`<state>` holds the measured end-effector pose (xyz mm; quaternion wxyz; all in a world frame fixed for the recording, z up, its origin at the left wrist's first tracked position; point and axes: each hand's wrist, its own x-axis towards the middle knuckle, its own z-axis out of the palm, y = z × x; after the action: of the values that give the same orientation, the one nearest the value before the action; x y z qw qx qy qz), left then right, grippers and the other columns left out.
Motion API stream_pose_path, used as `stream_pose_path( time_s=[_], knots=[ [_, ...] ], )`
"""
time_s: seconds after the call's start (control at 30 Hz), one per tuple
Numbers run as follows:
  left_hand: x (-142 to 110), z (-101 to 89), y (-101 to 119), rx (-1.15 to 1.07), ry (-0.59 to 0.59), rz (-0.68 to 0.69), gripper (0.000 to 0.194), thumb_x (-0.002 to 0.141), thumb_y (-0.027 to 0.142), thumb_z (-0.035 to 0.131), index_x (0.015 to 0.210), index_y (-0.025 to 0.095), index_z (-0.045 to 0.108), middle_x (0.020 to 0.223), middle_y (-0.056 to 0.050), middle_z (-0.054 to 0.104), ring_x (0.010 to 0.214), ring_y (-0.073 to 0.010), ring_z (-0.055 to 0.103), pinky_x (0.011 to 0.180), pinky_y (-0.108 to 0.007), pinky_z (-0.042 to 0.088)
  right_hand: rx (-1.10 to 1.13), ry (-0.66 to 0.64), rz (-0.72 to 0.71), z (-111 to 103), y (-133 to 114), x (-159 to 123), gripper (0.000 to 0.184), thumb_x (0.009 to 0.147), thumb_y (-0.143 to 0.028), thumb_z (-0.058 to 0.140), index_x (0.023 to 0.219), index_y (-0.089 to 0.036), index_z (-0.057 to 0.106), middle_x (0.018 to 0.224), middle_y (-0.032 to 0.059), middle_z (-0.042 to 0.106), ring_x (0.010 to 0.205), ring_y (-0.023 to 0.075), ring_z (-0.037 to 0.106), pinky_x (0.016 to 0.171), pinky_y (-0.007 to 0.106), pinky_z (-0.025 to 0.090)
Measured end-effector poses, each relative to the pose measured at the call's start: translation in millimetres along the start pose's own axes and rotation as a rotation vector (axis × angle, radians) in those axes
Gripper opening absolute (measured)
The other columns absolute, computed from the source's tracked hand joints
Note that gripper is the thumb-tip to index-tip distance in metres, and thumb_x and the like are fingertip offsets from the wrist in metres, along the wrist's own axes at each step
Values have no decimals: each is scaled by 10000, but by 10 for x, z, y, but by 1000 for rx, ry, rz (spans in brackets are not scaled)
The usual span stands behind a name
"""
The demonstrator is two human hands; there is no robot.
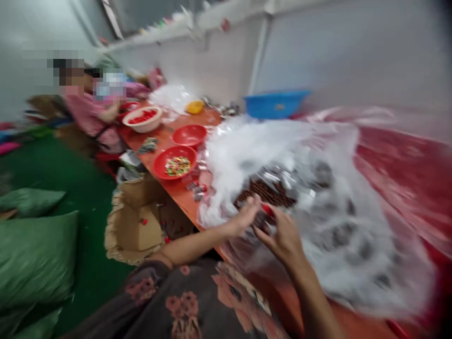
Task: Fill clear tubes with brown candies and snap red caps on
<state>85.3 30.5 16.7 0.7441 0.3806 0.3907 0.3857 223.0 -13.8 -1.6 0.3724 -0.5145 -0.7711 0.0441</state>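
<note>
My right hand [285,231] is closed around a small dark, see-through piece with a red top [266,214]; motion blur hides its kind. Right beside it is my left hand [245,216], its fingertips at the near side of that piece and too smeared to show their grip. Just beyond both hands, a heap of small brown pieces [268,190] lies in a large clear plastic bag [240,150] spread over the orange table [180,195]. More dark pieces show through the bag's right part.
Left along the table are a red bowl [158,165] of colourful bits, another red bowl [189,135] and a white basin [143,123] of red pieces. A blue basin [277,104] stands behind. Below is an open cardboard box [132,235]. Another person [83,113] sits far left, near green sacks [37,254].
</note>
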Motion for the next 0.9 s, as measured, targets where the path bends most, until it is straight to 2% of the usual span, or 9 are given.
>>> stream_pose_path(
  time_s=[0.1, 0.2, 0.37, 0.47, 0.57, 0.63, 0.7, 0.8, 0.9],
  knots=[
    [53, 19, -29, 89, 22, 44, 645, 865, 743, 334, 1127, 177, 498, 621, 14, 595, 425, -106, 506, 430, -210, 413, -41, -27, 44, -17, -44, 44, 629, 770, -335, 642, 1339, -169, 432, 1146, 132, 632, 980, 261, 594, 852, 423, 488],
    [32, 48, -34, 115, 25, 91, 646, 889, 717, 313, 1197, 181, 501, 608, 21, 579, 432, -94, 503, 434, -191, 401, -47, -17, 20, -67, -92, 72, 602, 761, -284, 627, 1315, -164, 423, 1132, 132, 612, 988, 260, 569, 847, 415, 486],
    [-3, 108, -5, 82, -50, 21, 631, 914, 640, 386, 1293, 155, 523, 570, 31, 533, 399, -80, 448, 398, -184, 342, -73, 48, -70, -85, -99, 52, 610, 746, -275, 632, 1304, -157, 415, 1150, 154, 580, 1046, 278, 554, 880, 436, 496],
    [12, 115, -26, 80, -61, 43, 539, 914, 522, 469, 1295, 147, 536, 625, 23, 555, 416, -69, 449, 389, -176, 324, -79, 70, -110, -45, -71, 41, 628, 744, -284, 643, 1313, -157, 411, 1138, 158, 584, 1038, 279, 565, 863, 437, 512],
    [9, 111, -36, 39, -65, 54, 508, 921, 469, 450, 1311, 153, 531, 652, 18, 563, 426, -67, 449, 392, -175, 327, -19, 48, -88, -28, -59, 11, 626, 748, -257, 643, 1327, -176, 419, 1173, 156, 581, 1080, 277, 567, 883, 446, 513],
    [-7, 110, -6, -10, -95, 35, 531, 933, 475, 412, 1359, 166, 486, 609, 29, 543, 416, -78, 443, 404, -184, 345, 91, 11, 10, -51, -47, -24, 638, 752, -254, 661, 1342, -203, 424, 1225, 144, 575, 1081, 255, 580, 892, 434, 514],
    [-29, 109, 50, -49, -128, 15, 561, 939, 487, 388, 1401, 171, 431, 588, 34, 542, 417, -85, 443, 431, -194, 376, 269, 26, 205, -98, -24, -62, 660, 746, -311, 705, 1339, -220, 432, 1194, 118, 603, 980, 212, 617, 828, 389, 535],
    [-58, 110, 128, -50, -194, -21, 607, 941, 513, 379, 1436, 162, 368, 597, 35, 560, 417, -82, 428, 488, -219, 444, 587, 133, 567, -175, 6, -95, 480, 764, -431, 702, 1159, -203, 552, 921, 37, 663, 720, 135, 610, 643, 293, 522],
    [-72, 125, 133, 2, -260, -89, 693, 934, 603, 345, 1463, 156, 320, 577, 43, 547, 397, -87, 407, 479, -239, 466, 769, 267, 754, -208, -11, -89, 367, 771, -442, 698, 1025, -191, 609, 789, 0, 658, 653, 114, 590, 596, 258, 495]
  ],
)
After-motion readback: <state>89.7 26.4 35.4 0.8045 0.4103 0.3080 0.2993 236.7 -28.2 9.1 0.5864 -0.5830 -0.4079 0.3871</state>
